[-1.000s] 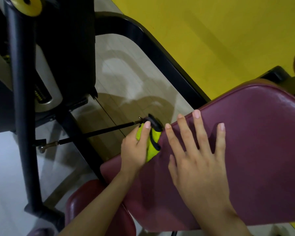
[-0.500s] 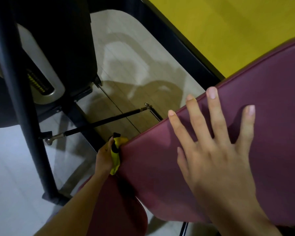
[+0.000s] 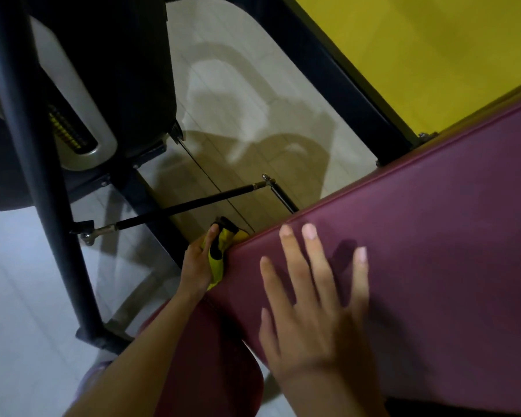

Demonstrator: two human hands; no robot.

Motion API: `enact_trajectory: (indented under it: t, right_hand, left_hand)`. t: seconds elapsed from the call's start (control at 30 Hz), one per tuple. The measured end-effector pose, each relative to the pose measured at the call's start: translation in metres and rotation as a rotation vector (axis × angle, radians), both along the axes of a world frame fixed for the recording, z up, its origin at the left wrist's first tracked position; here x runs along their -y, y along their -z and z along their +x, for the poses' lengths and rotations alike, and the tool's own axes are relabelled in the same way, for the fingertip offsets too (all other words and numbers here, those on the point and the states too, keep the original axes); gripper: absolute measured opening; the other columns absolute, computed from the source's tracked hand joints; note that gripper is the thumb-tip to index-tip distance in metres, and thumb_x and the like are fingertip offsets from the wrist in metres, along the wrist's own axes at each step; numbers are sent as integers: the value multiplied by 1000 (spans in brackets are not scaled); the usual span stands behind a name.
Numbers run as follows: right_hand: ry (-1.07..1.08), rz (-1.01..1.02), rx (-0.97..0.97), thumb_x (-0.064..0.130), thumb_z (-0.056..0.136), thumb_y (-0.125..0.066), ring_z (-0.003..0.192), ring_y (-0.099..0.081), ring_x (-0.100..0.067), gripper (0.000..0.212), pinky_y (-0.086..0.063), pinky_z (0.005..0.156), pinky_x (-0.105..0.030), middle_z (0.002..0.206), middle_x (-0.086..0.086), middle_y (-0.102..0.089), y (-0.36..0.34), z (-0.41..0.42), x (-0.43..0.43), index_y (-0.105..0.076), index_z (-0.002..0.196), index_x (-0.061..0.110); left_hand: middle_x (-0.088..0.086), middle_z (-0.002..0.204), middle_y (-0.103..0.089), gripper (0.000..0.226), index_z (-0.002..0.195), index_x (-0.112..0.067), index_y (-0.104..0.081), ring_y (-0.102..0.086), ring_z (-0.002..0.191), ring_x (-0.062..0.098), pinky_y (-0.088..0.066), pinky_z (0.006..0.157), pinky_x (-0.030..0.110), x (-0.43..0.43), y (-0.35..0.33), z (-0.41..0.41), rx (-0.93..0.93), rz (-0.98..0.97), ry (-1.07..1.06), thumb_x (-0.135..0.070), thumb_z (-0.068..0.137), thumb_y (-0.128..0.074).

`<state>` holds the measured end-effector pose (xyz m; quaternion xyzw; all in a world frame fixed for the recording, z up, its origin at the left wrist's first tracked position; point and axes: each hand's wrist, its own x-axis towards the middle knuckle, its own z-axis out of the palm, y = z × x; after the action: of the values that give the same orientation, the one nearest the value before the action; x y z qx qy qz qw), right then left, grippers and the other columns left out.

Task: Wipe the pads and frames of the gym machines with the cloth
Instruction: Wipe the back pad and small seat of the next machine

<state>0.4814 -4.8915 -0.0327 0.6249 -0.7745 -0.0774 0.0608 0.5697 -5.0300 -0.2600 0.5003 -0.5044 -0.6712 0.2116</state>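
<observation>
gripping the yellow cloth (image 3: 218, 257) in the left hand (image 3: 196, 263), now wiping the left edge of the maroon pad (image 3: 433, 224) instead of its top, and bracing the right hand (image 3: 316, 314) flat, fingers spread, on it.

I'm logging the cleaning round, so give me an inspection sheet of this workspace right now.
Surface: large maroon pad, smooth; smaller maroon pad below it.
Job's things: yellow-and-black cloth against the large pad's left edge.
Clutter: nothing seen.
Hands: left hand grips the cloth; right hand lies flat on the large pad, fingers spread.
Cables: black cable with metal end fittings runs from the black frame post toward the pad.
Surroundings: pale tiled floor, yellow wall, grey weight-stack cover.
</observation>
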Motion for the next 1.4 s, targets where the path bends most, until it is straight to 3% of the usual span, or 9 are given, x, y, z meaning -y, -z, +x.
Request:
enact_trajectory:
  t: [0.07,0.2,0.3,0.53,0.7,0.83,0.97,1.27,1.4]
  right_hand:
    - [23,61,21,37,79,-72,153,-31,-35,55,-6,122,-67,162,-17,-39,19,5,-7,-71,131,18]
    - [52,77,-1,35,79,-68,154,-28,-30,60,-6,123,-65,163,-14,-37,41,5,-16,-68,135,14]
    - [66,32,-5,33,78,-71,155,-26,-27,62,-4,124,-63,164,-10,-37,47,5,-17,-66,137,13]
    - [80,3,17,35,84,-62,155,-28,-27,54,-3,125,-62,165,-9,-35,49,6,-19,-69,134,15]
    - [76,21,69,33,78,-64,156,-21,-35,52,-1,121,-69,167,-16,-27,55,13,-21,-73,127,18]
    - [63,-56,226,29,77,-69,155,-22,-39,46,-23,117,-73,166,-17,-28,63,37,-31,-74,122,20]
    - [92,-148,402,29,85,-60,154,-29,-35,41,-38,113,-65,164,-13,-35,80,53,-43,-73,124,22]
    - [511,-306,700,46,89,-56,134,-53,-22,40,-52,101,-39,140,1,-63,132,90,-88,-78,115,24]
    - [641,-332,727,44,86,-55,122,-53,-15,39,-43,98,-25,128,4,-68,144,87,-106,-78,111,23]
  left_hand:
    - [-13,112,-72,23,121,-37,-66,-66,102,-10,-47,97,12,4,22,9,65,34,-6,-31,108,-48]
    - [-3,115,-73,33,126,-26,-68,-65,120,23,-46,107,34,10,52,28,120,292,-109,-43,106,-47]
    - [2,82,-78,39,113,-18,-74,-73,84,22,-53,88,36,11,49,33,70,453,-159,-45,106,-47]
    - [22,72,-69,64,93,-14,-69,-66,61,37,-54,59,46,-30,26,21,174,148,-312,-71,98,-40]
    - [5,137,-64,82,142,-16,-56,-58,129,20,-46,110,42,-54,19,14,239,139,-368,-78,90,-39]
    - [2,114,-72,56,114,-24,-70,-64,113,20,-47,103,41,-32,34,16,245,299,-411,-67,100,-38]
    - [7,77,-61,57,87,-7,-62,-55,68,17,-40,61,32,-41,14,3,404,258,-584,-56,105,-40]
    - [11,109,-70,36,119,-5,-60,-67,101,29,-53,89,43,-60,-19,-10,330,385,-548,-37,106,-48]
    - [6,106,-64,36,124,-5,-52,-63,101,27,-45,76,28,-63,-33,-27,319,327,-573,-36,109,-44]
